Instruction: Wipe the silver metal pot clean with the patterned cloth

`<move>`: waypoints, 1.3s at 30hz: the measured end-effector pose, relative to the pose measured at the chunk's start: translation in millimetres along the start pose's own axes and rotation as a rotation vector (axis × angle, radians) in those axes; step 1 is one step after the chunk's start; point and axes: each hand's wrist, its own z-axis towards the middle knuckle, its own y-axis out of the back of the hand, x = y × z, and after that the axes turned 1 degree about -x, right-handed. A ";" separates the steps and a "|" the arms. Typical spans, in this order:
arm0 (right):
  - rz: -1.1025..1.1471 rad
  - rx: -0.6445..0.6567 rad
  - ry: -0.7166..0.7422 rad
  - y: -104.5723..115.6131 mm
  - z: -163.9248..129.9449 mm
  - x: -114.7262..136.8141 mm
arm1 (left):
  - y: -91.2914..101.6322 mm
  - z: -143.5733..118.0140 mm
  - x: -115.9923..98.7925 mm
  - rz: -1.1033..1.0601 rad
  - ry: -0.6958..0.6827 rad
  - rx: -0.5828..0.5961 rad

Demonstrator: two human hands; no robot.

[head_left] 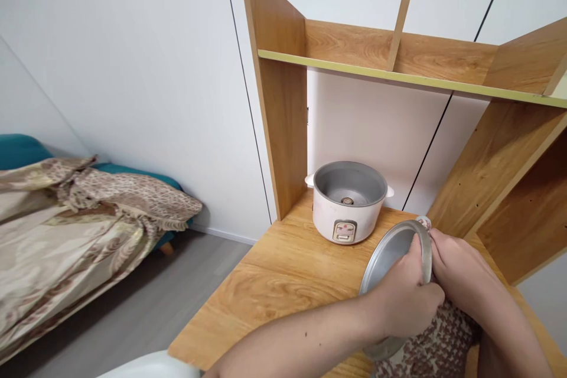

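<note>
Metal inner pot held tilted over desk, both hands engaged.

Observed at far left: bed with patterned cover, well apart from desk. Noted at desk rear, under shelf: white rice cooker, lid off, cavity bare. Found just in front of and right of cooker: metal pot, tipped on edge, mouth toward cooker. Left hand closed over pot rim. Right hand pressed at pot's back with patterned cloth; right grip not discernible.
</note>
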 end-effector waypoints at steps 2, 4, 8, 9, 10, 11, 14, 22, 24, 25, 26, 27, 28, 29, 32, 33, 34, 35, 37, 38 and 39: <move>0.035 -0.010 -0.013 0.2 4.7 -1.0 | -0.2 0.3 -1.4 -0.001 -0.021 -0.010; 0.054 -0.013 -0.028 0.3 7.6 -1.7 | -0.4 0.6 -2.5 -0.018 -0.036 -0.015; -0.013 -0.021 -0.011 -1.2 4.8 -1.2 | -0.7 1.6 -2.8 -0.054 -0.025 -0.011; -0.040 -0.020 0.006 -1.9 2.6 -0.7 | -0.7 1.9 -2.5 -0.063 -0.020 -0.008; -0.065 -0.016 0.021 -2.7 0.4 -0.2 | -0.7 2.3 -2.1 -0.071 -0.015 -0.007; -0.086 -0.015 0.033 -3.3 -1.8 0.4 | -0.6 2.6 -1.7 -0.074 -0.011 -0.006; -0.105 -0.026 0.045 -4.3 -4.8 1.4 | -0.4 3.1 -0.7 -0.048 -0.005 -0.011; 0.032 -0.024 -0.037 -0.5 9.1 0.1 | -1.0 3.0 -3.2 -0.030 -0.042 -0.019; 0.010 -0.019 -0.035 -1.0 8.5 0.6 | -1.4 2.8 -1.1 -0.015 -0.023 -0.023; -0.013 -0.017 -0.029 -1.6 6.9 1.1 | -1.6 2.8 0.6 -0.015 -0.010 -0.023; -0.043 -0.016 -0.014 -2.3 4.6 1.8 | -1.7 2.9 2.4 -0.021 0.003 -0.023; -0.074 -0.017 0.010 -3.0 1.9 2.5 | -1.8 3.1 4.1 -0.031 0.014 -0.023; -0.103 -0.023 0.033 -3.8 -0.9 3.3 | -1.8 3.3 5.7 -0.040 0.022 -0.025; -0.127 -0.033 0.053 -4.5 -3.5 4.0 | -1.6 3.6 6.9 -0.045 0.025 -0.029; -0.149 -0.049 0.080 -5.5 -7.2 5.0 | -0.9 3.9 7.7 -0.040 0.021 -0.035; -0.141 -0.047 0.078 -5.3 -6.5 4.8 | -0.7 3.8 7.0 -0.036 0.020 -0.031; -0.127 -0.039 0.069 -4.9 -5.0 4.5 | -0.5 3.7 5.9 -0.031 0.019 -0.027; -0.105 -0.030 0.051 -4.3 -2.6 4.0 | -0.4 3.6 4.5 -0.025 0.015 -0.024; -0.037 -0.025 -0.016 -2.9 3.3 2.9 | -0.6 3.3 1.6 -0.011 -0.010 -0.024; 0.000 -0.025 -0.052 -2.3 6.2 2.3 | -0.8 3.3 0.3 -0.007 -0.026 -0.027; 0.029 -0.028 -0.079 -1.8 8.8 1.9 | -1.0 3.2 -0.4 -0.006 -0.038 -0.031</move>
